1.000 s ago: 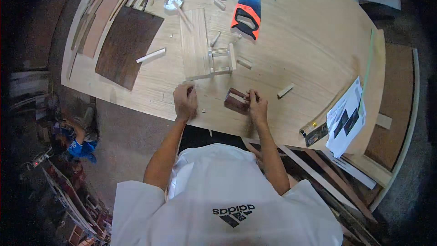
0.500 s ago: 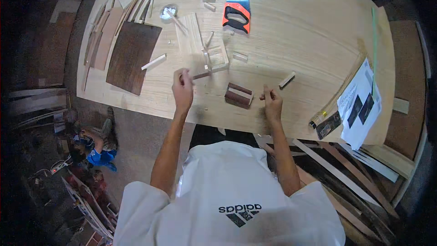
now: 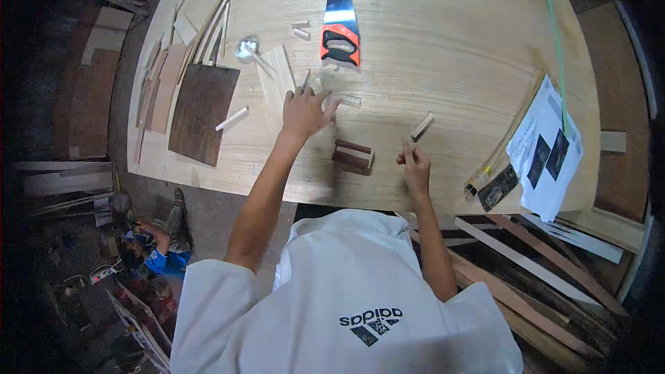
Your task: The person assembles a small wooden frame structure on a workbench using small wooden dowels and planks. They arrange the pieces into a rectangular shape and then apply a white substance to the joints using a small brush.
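Observation:
My left hand (image 3: 305, 112) is spread over the small pale wooden frame by the near end of a light board (image 3: 273, 76), covering most of the frame; whether the fingers press on it is hidden. My right hand (image 3: 415, 172) hovers over the near part of the table, index finger stretched out and the others loosely bent, with nothing visible in it. Just beyond its fingertips lies a short wooden block (image 3: 422, 126) with a dark side. Between the hands sits a dark brown wooden block (image 3: 352, 156) with a pale strip along its top.
A handsaw (image 3: 340, 34) with an orange and black handle lies at the far middle. Left are a dish of white paste (image 3: 246, 48), a dark panel (image 3: 204, 114), a pale stick (image 3: 233, 118) and long strips. Right are printed paper (image 3: 547, 152) and a dark phone-like slab (image 3: 499, 188).
My left hand has moved right and away from me, onto the small wooden frame, and its fingers have spread. The right hand stays near the short block. The whole view has shifted slightly.

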`<state>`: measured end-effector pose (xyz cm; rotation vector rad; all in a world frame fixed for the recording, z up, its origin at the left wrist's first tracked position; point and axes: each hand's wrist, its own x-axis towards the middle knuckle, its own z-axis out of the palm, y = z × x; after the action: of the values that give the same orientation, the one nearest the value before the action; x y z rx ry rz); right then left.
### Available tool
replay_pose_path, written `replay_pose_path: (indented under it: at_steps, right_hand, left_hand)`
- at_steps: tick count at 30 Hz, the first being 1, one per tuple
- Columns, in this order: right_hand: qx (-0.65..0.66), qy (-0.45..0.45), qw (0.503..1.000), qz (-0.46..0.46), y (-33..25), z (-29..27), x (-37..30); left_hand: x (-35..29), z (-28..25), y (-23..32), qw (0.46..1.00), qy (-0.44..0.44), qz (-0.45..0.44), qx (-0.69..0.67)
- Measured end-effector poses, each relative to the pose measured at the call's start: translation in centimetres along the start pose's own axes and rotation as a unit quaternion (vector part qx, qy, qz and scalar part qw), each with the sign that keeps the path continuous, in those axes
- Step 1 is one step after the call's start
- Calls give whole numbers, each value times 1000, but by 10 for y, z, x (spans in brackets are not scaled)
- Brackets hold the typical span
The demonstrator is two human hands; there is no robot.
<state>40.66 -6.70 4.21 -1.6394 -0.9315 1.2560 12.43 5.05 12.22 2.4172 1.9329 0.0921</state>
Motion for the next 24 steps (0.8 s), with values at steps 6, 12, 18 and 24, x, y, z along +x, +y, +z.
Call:
replay_pose_path:
  at_steps: [6, 12, 18, 24]
  right_hand:
    - [12, 7, 1000, 15, -2, -9, 0]
    - [-5, -3, 1000, 7, -18, -10, 5]
    - [-61, -94, 993, -38, -33, 23, 6]
    - [-64, -204, 972, -101, -53, 62, -6]
  left_hand:
    - [-2, 5, -2, 998, 65, 7, -24]
    - [-29, -54, -5, 953, 110, -94, -266]
    - [-99, -55, -45, 724, 82, -334, -597]
    - [-150, -20, -91, 571, 106, -396, -711]
